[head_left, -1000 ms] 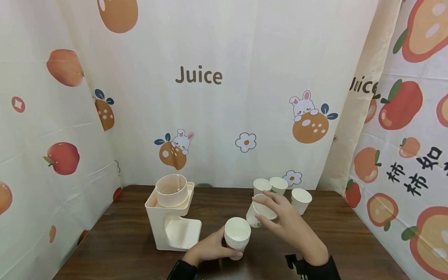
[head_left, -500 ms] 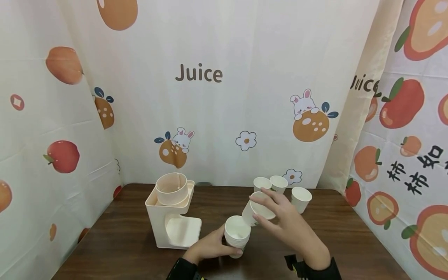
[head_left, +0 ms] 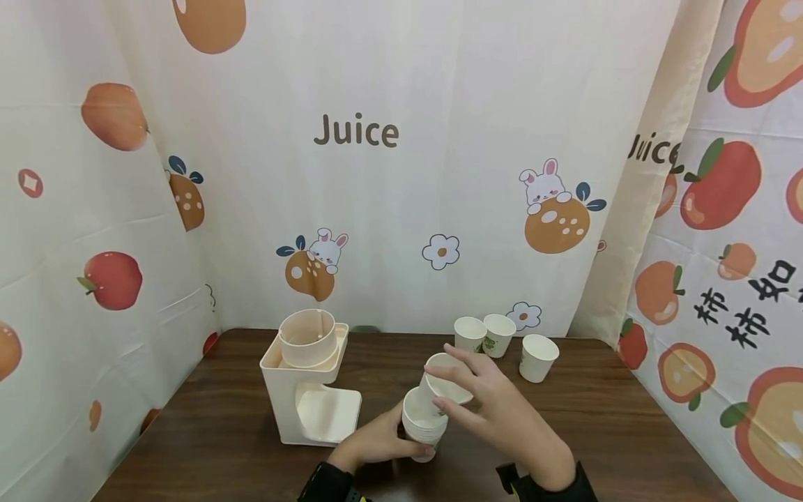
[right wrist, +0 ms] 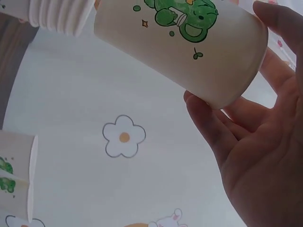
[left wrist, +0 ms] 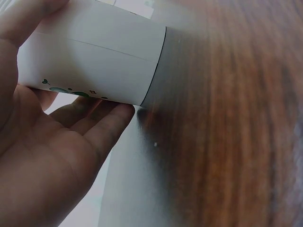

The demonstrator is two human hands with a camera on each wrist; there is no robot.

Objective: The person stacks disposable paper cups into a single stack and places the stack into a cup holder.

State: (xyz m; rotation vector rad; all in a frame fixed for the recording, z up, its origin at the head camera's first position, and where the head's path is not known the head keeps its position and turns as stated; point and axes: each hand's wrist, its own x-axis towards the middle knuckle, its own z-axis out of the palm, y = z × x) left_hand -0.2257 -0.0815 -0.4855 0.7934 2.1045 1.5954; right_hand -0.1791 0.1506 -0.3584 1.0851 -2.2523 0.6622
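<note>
A pale fabric backdrop (head_left: 401, 202) hangs on three sides, printed with fruit, flowers, rabbits and the word "Juice". In front of it spreads a dark brown wood-grain table (head_left: 207, 432). On the person's left side stands a cream appliance (head_left: 282, 408), with a round, open-topped hopper above and a flat tray projecting at its foot.

The right hand (head_left: 502, 415), coming from a dark cuff, pinches a tilted cup near its rim between thumb and fingers. The left hand (head_left: 376, 439), beside the appliance's tray, grips a stack of nested white paper cups (head_left: 422, 434), thumb on one side and fingers on the other. The stack is roughly upright, mouth up, its rims in close ridges.

The tilted cup (right wrist: 184, 54) is over the stack, its base at the stack's mouth; whether the two touch cannot be told. Toward the back, right of centre, two upright paper cups (head_left: 469, 335) stand close together, and a lone paper cup (head_left: 538, 359) stands a little apart to their right.

Smallest is the green bear print (right wrist: 191, 19) on the tilted cup's wall.
</note>
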